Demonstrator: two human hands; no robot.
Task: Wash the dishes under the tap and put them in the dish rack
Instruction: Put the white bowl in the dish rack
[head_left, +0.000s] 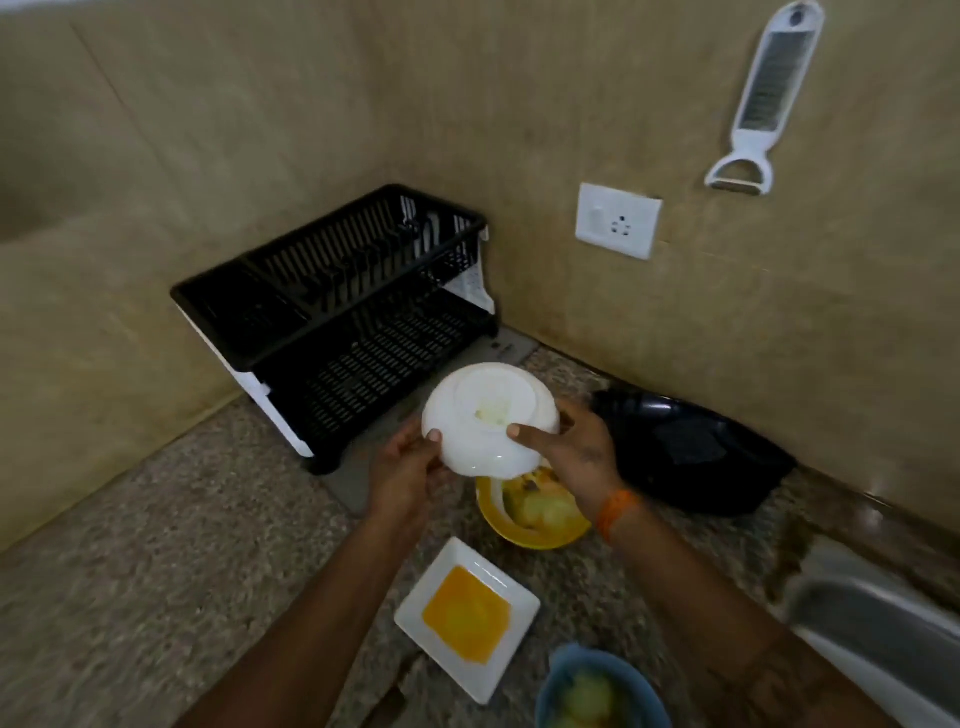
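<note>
A white bowl (488, 421) is held upside down above the counter, its base facing me. My left hand (408, 467) grips its left rim and my right hand (566, 452) grips its right side, thumb on the base. Behind the bowl stands a black two-tier dish rack (332, 322) in the corner, with nothing visible in it. Below the bowl sit a dirty yellow bowl (535, 512), a white square plate (467, 618) smeared with yellow, and a blue bowl (597, 691) with food remains.
A dark tray or lid (685, 452) lies against the wall on the right. The steel sink rim (872, 613) shows at the lower right. On the wall are a socket (618, 221) and a hanging grater (769, 98). The counter is speckled granite (182, 545).
</note>
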